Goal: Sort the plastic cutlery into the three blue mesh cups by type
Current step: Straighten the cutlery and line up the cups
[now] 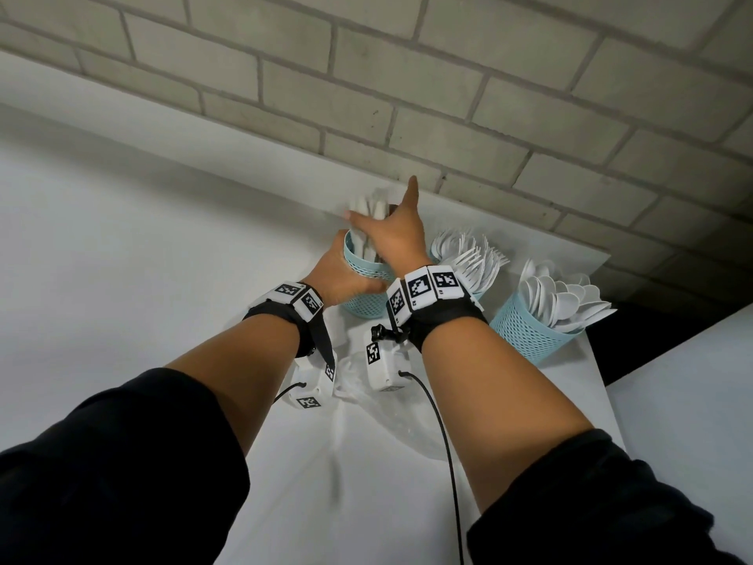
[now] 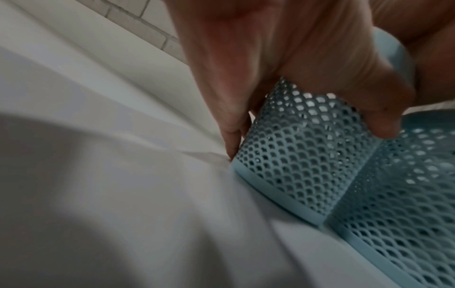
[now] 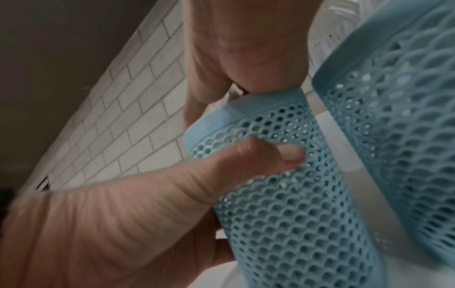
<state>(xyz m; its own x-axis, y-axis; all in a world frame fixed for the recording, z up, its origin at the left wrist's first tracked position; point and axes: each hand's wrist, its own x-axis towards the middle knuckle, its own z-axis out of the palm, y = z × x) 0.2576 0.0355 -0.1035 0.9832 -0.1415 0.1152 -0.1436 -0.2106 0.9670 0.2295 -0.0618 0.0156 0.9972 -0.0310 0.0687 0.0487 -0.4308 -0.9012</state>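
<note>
A: Where are we with the sorting?

B: Nearly done, by my read. The left hand (image 1: pixel 340 275) is wrapped round the leftmost pale-blue plastic mesh cup (image 1: pixel 368 275), steadying it against the white table (image 1: pixel 163 279). The right hand (image 1: pixel 393 234) sits over its mouth on a bunch of white plastic knives (image 1: pixel 368 214), forefinger pointing out straight; whether the other fingers grip the bunch, I cannot tell.

A: And the other 2?

B: The middle blue mesh cup (image 1: pixel 474 297), touching the first, is packed with white plastic forks (image 1: pixel 472 254). The right-hand blue mesh cup (image 1: pixel 525 332), set apart, is full of white plastic spoons (image 1: pixel 562 299).

A: Anything left loose?

B: I see only a crumpled clear plastic bag (image 1: pixel 401 422) under my wrists. No stray cutlery shows, so seating these knives looks like the last step.
</note>
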